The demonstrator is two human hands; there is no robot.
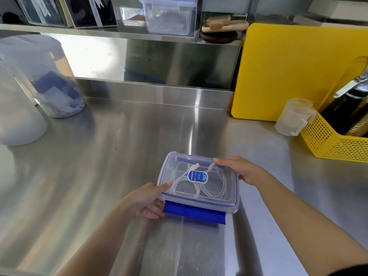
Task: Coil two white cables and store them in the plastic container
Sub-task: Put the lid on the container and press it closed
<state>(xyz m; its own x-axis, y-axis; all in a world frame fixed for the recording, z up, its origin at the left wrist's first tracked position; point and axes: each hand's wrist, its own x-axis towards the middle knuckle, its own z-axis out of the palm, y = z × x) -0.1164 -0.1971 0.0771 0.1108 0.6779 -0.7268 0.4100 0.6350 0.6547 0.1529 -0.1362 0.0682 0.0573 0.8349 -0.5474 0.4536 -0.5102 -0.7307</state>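
A clear plastic container [231, 198] with a blue-trimmed lid sits on the steel counter near the front. Its lid lies on top, with a blue and white label in the middle. Through the lid I see the coiled white cables [211, 188] lying inside. A blue latch flap [194, 213] sticks out at the near side. My left hand [148, 200] grips the container's left near corner, thumb on the lid. My right hand [239, 168] rests on the lid's far right edge, fingers pressed flat.
A yellow cutting board [288, 72] leans at the back right. Beside it stand a clear measuring cup [292, 116] and a yellow perforated basket [334, 144] holding a dark bottle. Translucent tubs [45, 76] stand at the left. A shelf of boxes runs along the back.
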